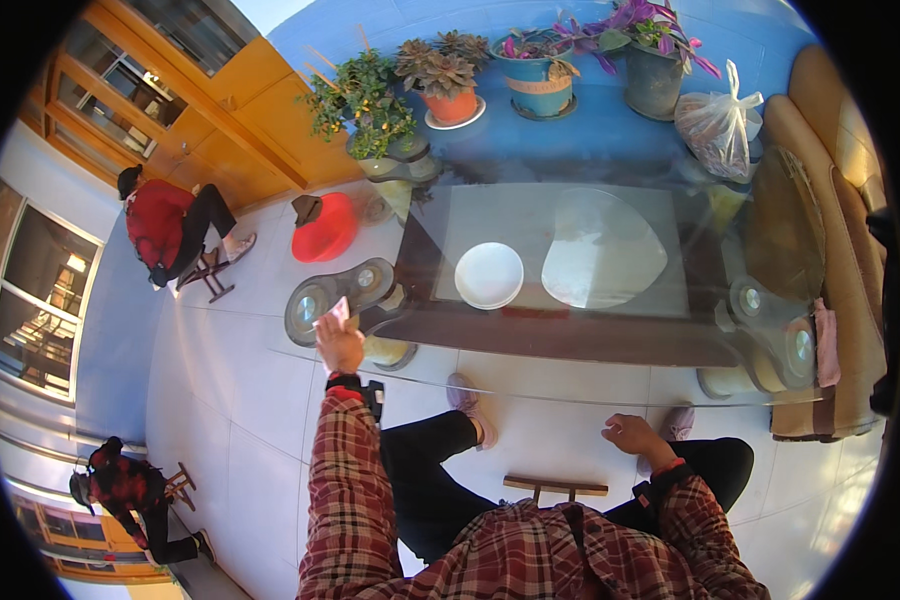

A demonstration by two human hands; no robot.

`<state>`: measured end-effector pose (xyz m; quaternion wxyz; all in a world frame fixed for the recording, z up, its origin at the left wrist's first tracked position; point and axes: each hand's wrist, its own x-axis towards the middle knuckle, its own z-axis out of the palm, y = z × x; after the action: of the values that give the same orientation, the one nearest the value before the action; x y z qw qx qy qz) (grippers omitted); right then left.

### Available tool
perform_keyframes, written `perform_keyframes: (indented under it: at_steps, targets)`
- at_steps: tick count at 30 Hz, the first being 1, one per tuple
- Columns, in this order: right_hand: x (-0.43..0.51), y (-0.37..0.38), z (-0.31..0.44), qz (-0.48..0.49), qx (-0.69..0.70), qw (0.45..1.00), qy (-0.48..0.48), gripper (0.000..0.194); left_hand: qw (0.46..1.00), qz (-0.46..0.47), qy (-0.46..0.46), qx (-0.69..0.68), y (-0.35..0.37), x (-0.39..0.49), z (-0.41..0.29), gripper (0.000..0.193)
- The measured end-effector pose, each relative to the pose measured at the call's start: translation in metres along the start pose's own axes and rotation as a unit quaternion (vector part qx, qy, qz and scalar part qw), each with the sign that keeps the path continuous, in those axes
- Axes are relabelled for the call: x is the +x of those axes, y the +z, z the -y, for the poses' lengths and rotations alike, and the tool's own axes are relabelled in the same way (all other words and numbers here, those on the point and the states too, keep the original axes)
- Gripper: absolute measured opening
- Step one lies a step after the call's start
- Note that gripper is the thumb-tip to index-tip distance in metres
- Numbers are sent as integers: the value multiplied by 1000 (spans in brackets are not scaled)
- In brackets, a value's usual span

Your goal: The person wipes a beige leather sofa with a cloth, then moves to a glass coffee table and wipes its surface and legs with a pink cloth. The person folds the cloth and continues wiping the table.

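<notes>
My left hand (340,345) reaches over the left front corner of the glass-topped table (450,330). It holds a small pink-and-white cloth (335,310) against or just above the glass; exact contact is unclear. Beneath that corner sits a round-lobed table support with metal discs (305,308). Low above my right thigh is my right hand (634,435), in front of the table, its fingers loosely bent and its palm hidden. No object shows in it. A white dish (489,274), seemingly stacked on another, stands on the table to the right of my left hand.
Potted plants (450,94) and a knotted plastic bag (720,131) line the table's far side. At right are a brown sofa (840,195) and a pink cloth (826,345). A red basin (326,229) lies left, past it a seated person (165,225); another person (131,487) is lower left.
</notes>
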<state>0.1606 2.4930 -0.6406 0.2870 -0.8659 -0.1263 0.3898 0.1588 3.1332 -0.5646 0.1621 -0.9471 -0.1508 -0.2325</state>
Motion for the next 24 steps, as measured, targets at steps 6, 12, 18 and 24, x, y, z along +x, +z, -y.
perform_keyframes:
  at_steps: [6,12,18,24]
  targets:
    - [1,-5,11,2,-9,999,-36,51,973,-38,77,-215,-36,53,-165,34]
    - [0,-3,0,-19,-20,999,-36,49,850,-34,273,-450,-128,57,-360,28]
    - [1,4,-25,-24,-62,998,2,48,829,81,300,-464,-173,-6,-396,45]
    - [10,7,-38,-12,-110,994,9,47,852,-2,166,-496,-121,26,-220,18]
